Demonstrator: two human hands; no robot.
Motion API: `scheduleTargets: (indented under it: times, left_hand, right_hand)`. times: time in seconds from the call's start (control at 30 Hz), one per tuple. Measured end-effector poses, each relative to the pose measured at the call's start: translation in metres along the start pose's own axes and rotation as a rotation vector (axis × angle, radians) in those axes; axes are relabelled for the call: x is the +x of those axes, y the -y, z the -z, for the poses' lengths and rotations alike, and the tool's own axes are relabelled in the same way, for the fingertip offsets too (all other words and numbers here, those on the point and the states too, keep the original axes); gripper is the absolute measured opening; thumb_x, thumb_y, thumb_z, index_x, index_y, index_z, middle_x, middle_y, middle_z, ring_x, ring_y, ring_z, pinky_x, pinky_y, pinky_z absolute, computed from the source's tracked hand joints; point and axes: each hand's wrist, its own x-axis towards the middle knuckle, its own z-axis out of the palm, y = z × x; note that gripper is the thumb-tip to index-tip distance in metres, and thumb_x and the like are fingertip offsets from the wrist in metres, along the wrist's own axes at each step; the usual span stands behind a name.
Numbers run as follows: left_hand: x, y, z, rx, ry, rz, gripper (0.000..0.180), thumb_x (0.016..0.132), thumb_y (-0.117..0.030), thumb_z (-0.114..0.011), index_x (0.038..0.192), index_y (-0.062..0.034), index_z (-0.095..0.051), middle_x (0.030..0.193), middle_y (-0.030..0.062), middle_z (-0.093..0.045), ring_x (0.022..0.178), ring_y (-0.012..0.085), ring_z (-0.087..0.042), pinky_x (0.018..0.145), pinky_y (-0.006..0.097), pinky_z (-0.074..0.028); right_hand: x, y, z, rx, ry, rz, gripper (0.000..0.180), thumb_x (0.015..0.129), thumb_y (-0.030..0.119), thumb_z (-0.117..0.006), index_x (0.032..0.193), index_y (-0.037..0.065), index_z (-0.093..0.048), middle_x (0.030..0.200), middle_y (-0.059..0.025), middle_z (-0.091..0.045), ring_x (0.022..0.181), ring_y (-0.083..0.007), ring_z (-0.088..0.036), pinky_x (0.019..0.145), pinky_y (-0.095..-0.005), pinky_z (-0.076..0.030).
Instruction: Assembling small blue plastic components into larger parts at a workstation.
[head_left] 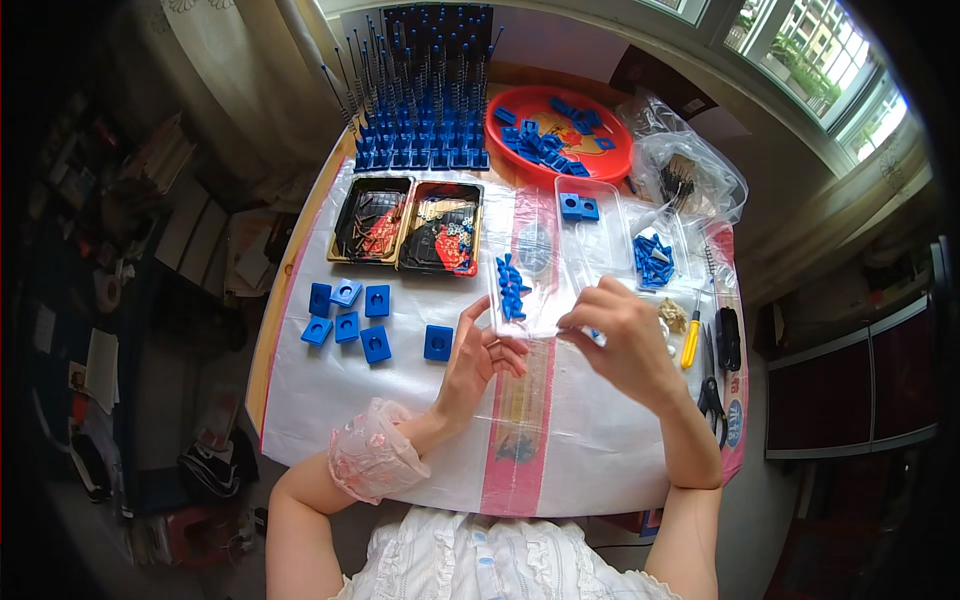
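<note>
Blue plastic piece, barely visible at frame centre, pinched in right hand (622, 340) fingertips; left hand (478, 352) half-open beside it, steadying. Clear tray (520, 275) of small blue clips (510, 287) just above, within reach. Square blue blocks (352, 318) grouped centre-left.

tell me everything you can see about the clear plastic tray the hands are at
The clear plastic tray is a long, shallow, see-through box lying lengthwise on the white table cover. A heap of small blue pieces sits along its left side. The left hand touches its near left edge and the right hand its near right corner. A similar tray lies beside it on the right.
</note>
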Motion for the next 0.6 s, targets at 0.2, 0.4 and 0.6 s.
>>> scheduleTargets:
  times: [0.2,0.4,0.6]
  left_hand:
    - [0.001,-0.003,0.001,0.069,-0.035,0.016,0.067,0.102,-0.058,-0.036,0.147,-0.0091,-0.026,0.098,0.0151,-0.062,0.076,0.017,-0.063,0.072,0.03,-0.049]
    - [0.002,-0.002,0.001,0.096,-0.058,0.032,0.059,0.104,-0.052,-0.036,0.143,-0.008,-0.029,0.097,0.0152,-0.061,0.076,0.0165,-0.063,0.072,0.029,-0.049]
    - [0.002,-0.003,0.002,0.094,-0.052,0.052,0.052,0.105,-0.045,-0.038,0.14,-0.0067,-0.032,0.097,0.0142,-0.06,0.074,0.0156,-0.061,0.073,0.029,-0.049]
  right_hand:
    - [-0.002,-0.005,0.006,0.058,-0.007,-0.066,0.009,0.073,0.007,-0.078,0.078,0.006,-0.07,0.078,-0.003,-0.063,0.079,-0.022,-0.057,0.07,-0.0348,-0.048]
    - [-0.001,-0.007,-0.009,-0.043,-0.037,-0.011,0.008,0.074,0.008,-0.078,0.078,0.008,-0.071,0.078,-0.0018,-0.063,0.081,-0.021,-0.057,0.078,-0.0351,-0.043]
    - [0.007,-0.015,-0.018,-0.047,-0.077,-0.009,0.005,0.076,0.009,-0.075,0.077,0.009,-0.07,0.08,-0.0009,-0.064,0.083,-0.0203,-0.057,0.08,-0.0354,-0.04]
